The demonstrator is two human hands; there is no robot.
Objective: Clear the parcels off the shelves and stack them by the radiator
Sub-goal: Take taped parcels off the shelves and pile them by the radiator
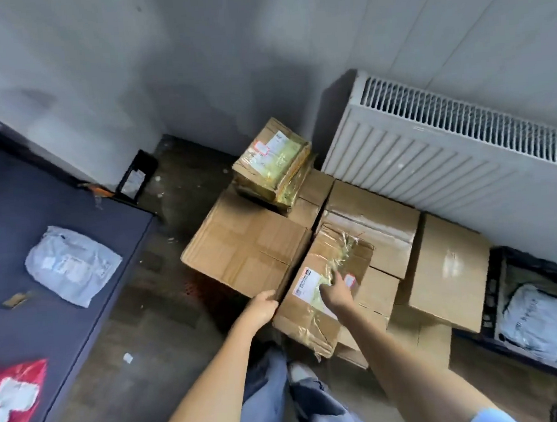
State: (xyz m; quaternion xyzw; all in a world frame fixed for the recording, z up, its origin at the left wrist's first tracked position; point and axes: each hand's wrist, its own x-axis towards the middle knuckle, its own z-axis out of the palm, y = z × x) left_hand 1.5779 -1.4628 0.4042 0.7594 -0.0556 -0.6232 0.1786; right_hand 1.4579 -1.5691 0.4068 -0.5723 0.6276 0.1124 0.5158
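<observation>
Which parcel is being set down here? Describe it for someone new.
Start at the white radiator; cardboard boxes are stacked before it. The parcel lies on the nearest boxes, under both hands. Unlike its plain neighbours, it has crinkled clear tape and a white label.

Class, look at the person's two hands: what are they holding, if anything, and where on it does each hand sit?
The taped cardboard box. The left hand grips its near-left edge; the right hand rests on its labelled top.

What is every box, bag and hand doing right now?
Taped box: on the stack, both hands on it.
Left hand: grips its left edge.
Right hand: rests flat on top.
Small taped parcel: atop the big box.
Grey bag: lying on the dark shelf.
Red bag: lying there too.
</observation>
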